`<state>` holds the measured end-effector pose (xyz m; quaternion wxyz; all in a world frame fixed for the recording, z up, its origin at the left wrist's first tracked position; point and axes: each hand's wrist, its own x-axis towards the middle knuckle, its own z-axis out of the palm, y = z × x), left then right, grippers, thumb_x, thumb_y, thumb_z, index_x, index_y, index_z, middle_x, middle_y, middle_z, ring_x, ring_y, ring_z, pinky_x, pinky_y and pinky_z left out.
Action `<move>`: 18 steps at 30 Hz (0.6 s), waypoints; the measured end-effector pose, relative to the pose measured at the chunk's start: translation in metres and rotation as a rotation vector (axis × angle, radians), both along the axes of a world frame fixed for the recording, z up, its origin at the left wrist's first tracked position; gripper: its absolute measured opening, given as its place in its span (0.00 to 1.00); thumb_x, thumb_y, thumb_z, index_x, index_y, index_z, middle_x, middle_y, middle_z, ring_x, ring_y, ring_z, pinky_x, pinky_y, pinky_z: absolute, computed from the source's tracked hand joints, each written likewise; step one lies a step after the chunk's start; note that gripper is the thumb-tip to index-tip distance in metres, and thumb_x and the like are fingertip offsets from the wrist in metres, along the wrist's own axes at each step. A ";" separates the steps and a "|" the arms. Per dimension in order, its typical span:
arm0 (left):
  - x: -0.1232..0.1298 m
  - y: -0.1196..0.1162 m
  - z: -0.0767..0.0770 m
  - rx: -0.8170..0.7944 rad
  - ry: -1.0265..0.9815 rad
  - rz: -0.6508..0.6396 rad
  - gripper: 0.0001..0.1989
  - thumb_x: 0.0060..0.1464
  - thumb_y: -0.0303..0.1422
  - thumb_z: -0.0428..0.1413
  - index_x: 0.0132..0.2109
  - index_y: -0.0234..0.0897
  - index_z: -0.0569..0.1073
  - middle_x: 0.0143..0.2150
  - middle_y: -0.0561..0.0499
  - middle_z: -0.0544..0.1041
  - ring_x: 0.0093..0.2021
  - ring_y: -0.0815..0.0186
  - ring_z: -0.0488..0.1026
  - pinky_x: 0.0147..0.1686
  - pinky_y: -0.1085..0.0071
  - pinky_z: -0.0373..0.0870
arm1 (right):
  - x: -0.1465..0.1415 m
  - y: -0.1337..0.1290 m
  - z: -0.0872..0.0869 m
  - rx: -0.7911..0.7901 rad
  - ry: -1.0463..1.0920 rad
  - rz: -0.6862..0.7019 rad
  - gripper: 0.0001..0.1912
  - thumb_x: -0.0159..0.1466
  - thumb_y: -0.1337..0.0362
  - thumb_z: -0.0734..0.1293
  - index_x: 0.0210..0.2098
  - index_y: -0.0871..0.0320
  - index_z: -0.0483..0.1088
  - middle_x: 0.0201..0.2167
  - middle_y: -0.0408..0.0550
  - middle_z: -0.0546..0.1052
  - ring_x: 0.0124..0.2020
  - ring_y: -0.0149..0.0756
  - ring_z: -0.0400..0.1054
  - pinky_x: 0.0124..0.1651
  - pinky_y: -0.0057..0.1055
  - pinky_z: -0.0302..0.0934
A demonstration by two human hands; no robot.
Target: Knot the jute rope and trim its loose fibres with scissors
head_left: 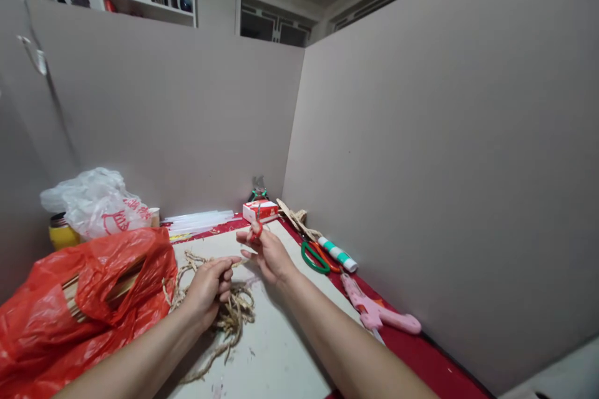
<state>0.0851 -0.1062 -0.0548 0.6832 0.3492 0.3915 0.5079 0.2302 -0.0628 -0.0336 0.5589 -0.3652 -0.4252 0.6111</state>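
My left hand (210, 290) is closed, pinching a strand of twisted straw rope (241, 318) between thumb and forefinger. The strand's end runs across toward my right hand (271, 255). Red-handled scissors (256, 232) are looped on the fingers of that hand, with a thin metal part pointing up. Its other fingers are partly spread beside the strand; whether they touch it I cannot tell. The rest of the rope lies in a loose tangle on the pale board, under and around my left hand.
A red plastic bag (116, 262) with thin sticks lies left on the board (262, 361). Behind are a white bag (100, 202), white glue sticks (201, 222) and a red-white box (253, 211). Green-handled scissors (314, 259) and a pink glue gun (374, 312) lie right, by the grey partition (421, 156).
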 end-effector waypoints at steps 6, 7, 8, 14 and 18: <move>-0.022 0.025 0.007 0.073 -0.062 0.158 0.17 0.46 0.30 0.57 0.45 0.30 0.72 0.22 0.58 0.65 0.15 0.80 0.50 0.16 0.80 0.48 | -0.034 0.036 -0.004 0.192 -0.255 -0.041 0.25 0.52 0.41 0.66 0.22 0.57 0.61 0.26 0.44 0.72 0.25 0.31 0.66 0.32 0.29 0.61; -0.024 0.027 0.008 0.093 -0.071 0.162 0.18 0.46 0.30 0.57 0.47 0.30 0.71 0.23 0.58 0.66 0.15 0.80 0.51 0.15 0.80 0.49 | -0.039 0.041 -0.004 0.262 -0.333 -0.054 0.24 0.53 0.42 0.65 0.21 0.57 0.60 0.23 0.43 0.70 0.22 0.30 0.63 0.30 0.29 0.59; -0.026 0.028 0.008 0.109 -0.076 0.159 0.19 0.47 0.30 0.56 0.48 0.31 0.70 0.24 0.57 0.67 0.15 0.79 0.51 0.15 0.80 0.49 | -0.043 0.045 -0.004 0.340 -0.405 -0.073 0.23 0.54 0.43 0.64 0.20 0.57 0.60 0.21 0.42 0.68 0.21 0.29 0.61 0.28 0.28 0.57; -0.024 0.023 0.007 0.082 -0.007 0.006 0.13 0.49 0.28 0.54 0.44 0.34 0.67 0.28 0.53 0.73 0.14 0.81 0.48 0.14 0.80 0.44 | -0.041 0.061 -0.005 0.639 -0.566 -0.220 0.21 0.59 0.51 0.62 0.17 0.56 0.56 0.16 0.37 0.57 0.21 0.27 0.51 0.27 0.26 0.50; -0.021 0.016 0.009 0.091 0.032 -0.173 0.08 0.52 0.32 0.56 0.39 0.33 0.67 0.30 0.50 0.75 0.15 0.80 0.51 0.14 0.80 0.48 | -0.031 0.066 -0.001 0.715 -0.630 -0.244 0.20 0.60 0.52 0.62 0.17 0.57 0.57 0.15 0.37 0.58 0.21 0.27 0.52 0.26 0.25 0.49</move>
